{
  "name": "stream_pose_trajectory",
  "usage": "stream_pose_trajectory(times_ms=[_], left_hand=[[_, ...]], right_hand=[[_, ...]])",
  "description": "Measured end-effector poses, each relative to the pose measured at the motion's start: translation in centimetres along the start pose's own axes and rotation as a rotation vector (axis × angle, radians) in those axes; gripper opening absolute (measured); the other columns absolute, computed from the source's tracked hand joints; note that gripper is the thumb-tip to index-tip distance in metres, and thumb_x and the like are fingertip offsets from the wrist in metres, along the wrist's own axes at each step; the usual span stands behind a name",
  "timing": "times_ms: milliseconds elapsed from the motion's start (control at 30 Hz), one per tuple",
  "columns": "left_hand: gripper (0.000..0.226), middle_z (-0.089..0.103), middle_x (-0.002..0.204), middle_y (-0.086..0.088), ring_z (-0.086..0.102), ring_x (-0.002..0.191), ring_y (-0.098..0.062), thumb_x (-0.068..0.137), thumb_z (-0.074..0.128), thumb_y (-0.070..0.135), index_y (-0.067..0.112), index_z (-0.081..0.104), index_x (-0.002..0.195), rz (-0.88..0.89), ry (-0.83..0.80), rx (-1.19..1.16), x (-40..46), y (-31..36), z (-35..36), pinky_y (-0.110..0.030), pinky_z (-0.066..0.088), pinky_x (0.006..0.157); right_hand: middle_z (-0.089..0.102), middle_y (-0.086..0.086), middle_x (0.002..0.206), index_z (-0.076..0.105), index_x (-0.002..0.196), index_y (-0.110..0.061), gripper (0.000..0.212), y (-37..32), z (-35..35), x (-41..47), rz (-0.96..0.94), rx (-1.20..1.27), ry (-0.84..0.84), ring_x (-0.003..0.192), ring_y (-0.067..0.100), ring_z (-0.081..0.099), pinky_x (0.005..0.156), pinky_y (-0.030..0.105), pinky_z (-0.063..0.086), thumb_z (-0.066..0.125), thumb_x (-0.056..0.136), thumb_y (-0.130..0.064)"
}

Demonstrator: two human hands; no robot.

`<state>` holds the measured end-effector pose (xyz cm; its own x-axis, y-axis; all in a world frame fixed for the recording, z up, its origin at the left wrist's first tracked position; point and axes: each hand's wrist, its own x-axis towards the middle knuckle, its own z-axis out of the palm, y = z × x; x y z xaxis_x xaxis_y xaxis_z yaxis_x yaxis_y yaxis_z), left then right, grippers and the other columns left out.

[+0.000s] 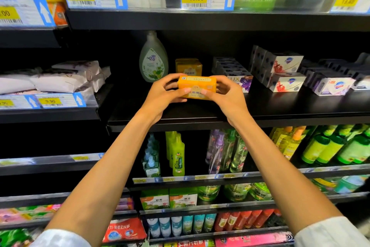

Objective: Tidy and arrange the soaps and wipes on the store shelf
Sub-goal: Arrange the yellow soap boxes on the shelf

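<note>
A yellow soap box is held in front of the black shelf, just above its front part, level with the camera's centre. The left hand grips its left end, fingers curled over the top and thumb along the front face. The right hand grips the right end in the same way, thumb meeting the front near the middle. Behind the box, farther back on the shelf, stands a stack of matching yellow soap boxes, with a pale green hand-wash bottle just to their left. To the right lie a purple Lux soap box and white soap boxes in rows. On the neighbouring shelf at left, white wipe packs lie in a loose heap above price tags.
</note>
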<state>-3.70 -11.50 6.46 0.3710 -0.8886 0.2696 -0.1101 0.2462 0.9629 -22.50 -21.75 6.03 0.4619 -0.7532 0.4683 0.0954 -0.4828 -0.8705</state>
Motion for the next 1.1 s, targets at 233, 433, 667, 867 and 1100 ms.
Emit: stream_pose_trajectory(times_ms=[233, 433, 667, 867, 1100], left_hand=[[0.070, 0.074, 0.123, -0.001, 0.072, 0.113, -0.014, 0.082, 0.088, 0.024, 0.020, 0.057, 0.144, -0.010, -0.199, 0.223, 0.1, -0.1, 0.5, -0.038, 0.053, 0.108], [0.064, 0.052, 0.147, 0.024, 0.041, 0.137, 0.010, 0.076, 0.086, 0.054, 0.040, 0.067, 0.134, 0.046, -0.559, 0.755, -0.2, -0.3, 1.3, -0.016, 0.028, 0.111], [0.067, 0.045, 0.153, 0.021, 0.038, 0.142, 0.002, 0.078, 0.088, 0.048, 0.039, 0.061, 0.139, 0.121, -0.589, 0.869, 0.1, -1.1, 1.1, -0.023, 0.026, 0.114], [0.062, 0.048, 0.150, 0.023, 0.040, 0.140, 0.004, 0.080, 0.087, 0.045, 0.039, 0.063, 0.137, 0.126, -0.570, 0.859, -0.1, -1.1, 1.0, -0.022, 0.026, 0.115], [0.064, 0.048, 0.149, 0.025, 0.040, 0.140, 0.005, 0.078, 0.088, 0.046, 0.041, 0.064, 0.136, 0.110, -0.565, 0.840, 0.0, -1.2, 1.0, -0.020, 0.025, 0.112]], right_hand=[[0.077, -0.005, 0.107, 0.072, 0.109, -0.016, 0.031, -0.1, -3.1, -1.5, 0.040, -0.052, 0.097, 0.101, 0.007, 0.073, 0.088, 0.026, 0.060, 0.087, 0.082, -0.012], [0.079, -0.003, 0.104, 0.074, 0.109, -0.014, 0.029, 0.8, -8.1, -3.2, 0.099, -0.123, 0.235, 0.099, 0.008, 0.074, 0.090, 0.027, 0.059, 0.087, 0.083, -0.014], [0.076, -0.007, 0.108, 0.069, 0.113, -0.022, 0.037, 1.6, -11.4, -3.9, 0.125, -0.322, 0.295, 0.100, 0.004, 0.072, 0.087, 0.027, 0.060, 0.089, 0.082, -0.020], [0.076, -0.002, 0.107, 0.069, 0.121, -0.018, 0.048, 2.3, -13.0, -3.1, 0.167, -0.483, 0.321, 0.101, 0.013, 0.072, 0.091, 0.039, 0.061, 0.090, 0.080, -0.030], [0.072, -0.003, 0.110, 0.068, 0.122, -0.020, 0.042, 1.7, -13.4, -2.2, 0.172, -0.543, 0.286, 0.103, 0.011, 0.067, 0.091, 0.029, 0.057, 0.086, 0.085, -0.028]])
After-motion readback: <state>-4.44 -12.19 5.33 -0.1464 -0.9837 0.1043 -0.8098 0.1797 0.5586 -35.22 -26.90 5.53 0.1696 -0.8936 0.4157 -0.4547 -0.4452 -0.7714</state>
